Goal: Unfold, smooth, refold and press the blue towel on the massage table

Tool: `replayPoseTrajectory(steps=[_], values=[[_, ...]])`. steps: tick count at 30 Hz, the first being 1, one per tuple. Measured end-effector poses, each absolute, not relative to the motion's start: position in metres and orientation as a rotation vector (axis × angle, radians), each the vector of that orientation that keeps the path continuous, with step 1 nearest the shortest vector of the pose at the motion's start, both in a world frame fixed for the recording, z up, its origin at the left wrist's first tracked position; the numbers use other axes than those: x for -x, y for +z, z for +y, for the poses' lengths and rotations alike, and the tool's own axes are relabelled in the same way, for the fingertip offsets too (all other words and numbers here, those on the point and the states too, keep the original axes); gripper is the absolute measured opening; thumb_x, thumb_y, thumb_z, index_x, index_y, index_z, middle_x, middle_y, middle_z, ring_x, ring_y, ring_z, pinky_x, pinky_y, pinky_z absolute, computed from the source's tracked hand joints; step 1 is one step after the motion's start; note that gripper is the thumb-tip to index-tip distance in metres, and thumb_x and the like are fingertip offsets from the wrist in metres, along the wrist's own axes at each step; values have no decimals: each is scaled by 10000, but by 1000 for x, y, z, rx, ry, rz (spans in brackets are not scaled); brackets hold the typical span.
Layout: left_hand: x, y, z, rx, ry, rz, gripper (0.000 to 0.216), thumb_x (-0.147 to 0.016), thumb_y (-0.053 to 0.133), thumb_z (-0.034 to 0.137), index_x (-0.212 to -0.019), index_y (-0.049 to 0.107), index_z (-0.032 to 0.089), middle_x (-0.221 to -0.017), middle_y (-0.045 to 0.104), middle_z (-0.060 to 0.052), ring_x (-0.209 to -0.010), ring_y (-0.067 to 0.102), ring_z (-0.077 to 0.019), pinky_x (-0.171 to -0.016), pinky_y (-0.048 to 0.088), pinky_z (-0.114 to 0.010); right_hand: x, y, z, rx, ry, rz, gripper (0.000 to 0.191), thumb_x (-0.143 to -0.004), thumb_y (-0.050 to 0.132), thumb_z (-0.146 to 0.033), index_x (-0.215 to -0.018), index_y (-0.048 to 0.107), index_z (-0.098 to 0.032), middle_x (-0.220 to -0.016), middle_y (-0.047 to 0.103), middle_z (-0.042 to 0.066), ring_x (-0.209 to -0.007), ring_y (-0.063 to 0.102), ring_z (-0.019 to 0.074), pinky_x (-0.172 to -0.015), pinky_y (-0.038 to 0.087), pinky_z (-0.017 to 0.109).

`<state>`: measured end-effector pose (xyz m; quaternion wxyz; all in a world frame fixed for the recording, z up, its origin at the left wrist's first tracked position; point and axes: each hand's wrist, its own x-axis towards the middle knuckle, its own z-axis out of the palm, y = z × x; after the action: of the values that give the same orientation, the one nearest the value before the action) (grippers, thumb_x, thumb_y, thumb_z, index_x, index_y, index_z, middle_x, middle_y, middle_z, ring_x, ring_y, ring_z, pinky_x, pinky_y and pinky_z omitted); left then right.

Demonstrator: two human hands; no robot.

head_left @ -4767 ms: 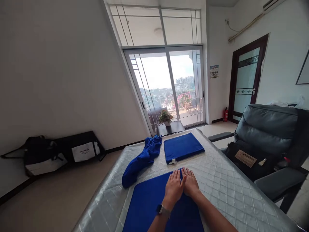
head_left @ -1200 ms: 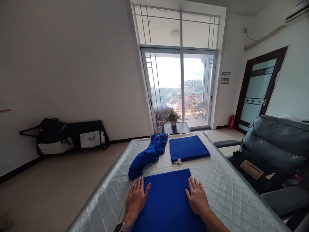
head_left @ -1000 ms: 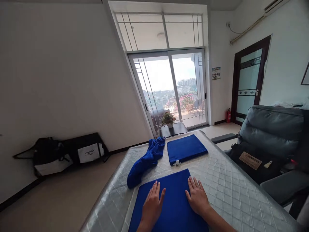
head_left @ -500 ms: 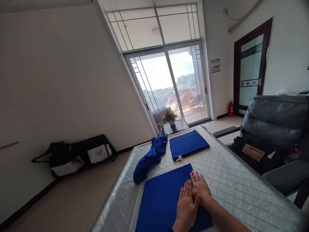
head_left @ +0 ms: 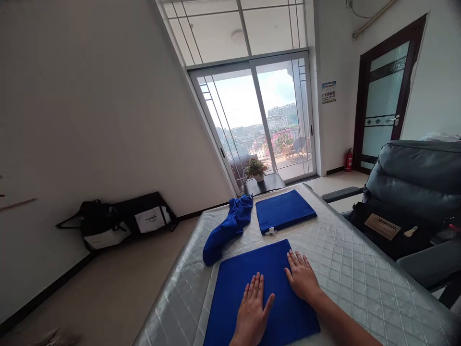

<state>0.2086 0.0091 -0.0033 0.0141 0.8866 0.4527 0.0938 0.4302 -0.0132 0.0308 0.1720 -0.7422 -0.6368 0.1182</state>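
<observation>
A folded blue towel [head_left: 248,283] is laid flat on the quilted grey table [head_left: 345,274], at the near end. The left hand [head_left: 252,312] is pressed palm-down on the towel's middle, fingers spread, nothing gripped. The right hand [head_left: 301,277] is laid flat at the towel's right edge, fingers likewise splayed. Beyond the towel, a second folded blue towel [head_left: 284,210] is seen; to its left, a crumpled blue cloth [head_left: 226,228].
</observation>
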Motion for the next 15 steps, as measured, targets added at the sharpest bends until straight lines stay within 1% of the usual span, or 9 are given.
replayPoseTrajectory(steps=[4,10,15], values=[[-166,-8,15,-2710,264,1537,699,-1006,256,605,-1586,178,222,-1653,267,-69,-1518,273,-267,-1227,318,-521,-431,30,-12,2114,344,-1806,685,-1012,202,-498,-1597,250,-145,-1664,181,43,-1546,113,231,-1251,43,435],[-100,-14,21,-2559,239,1708,726,-1009,225,604,-1586,172,167,-1662,193,-78,-1532,222,-264,-1247,249,-534,-431,28,-12,2136,300,-1828,682,-1014,199,-501,-1595,256,-148,-1662,210,45,-1544,131,226,-1249,43,422],[-60,-18,21,-2477,342,1749,689,-1023,239,554,-1594,157,177,-1664,200,-76,-1528,243,-250,-1237,289,-509,-431,27,-11,2162,265,-1846,692,-1011,202,-513,-1595,258,-147,-1660,218,41,-1543,139,222,-1249,53,421]])
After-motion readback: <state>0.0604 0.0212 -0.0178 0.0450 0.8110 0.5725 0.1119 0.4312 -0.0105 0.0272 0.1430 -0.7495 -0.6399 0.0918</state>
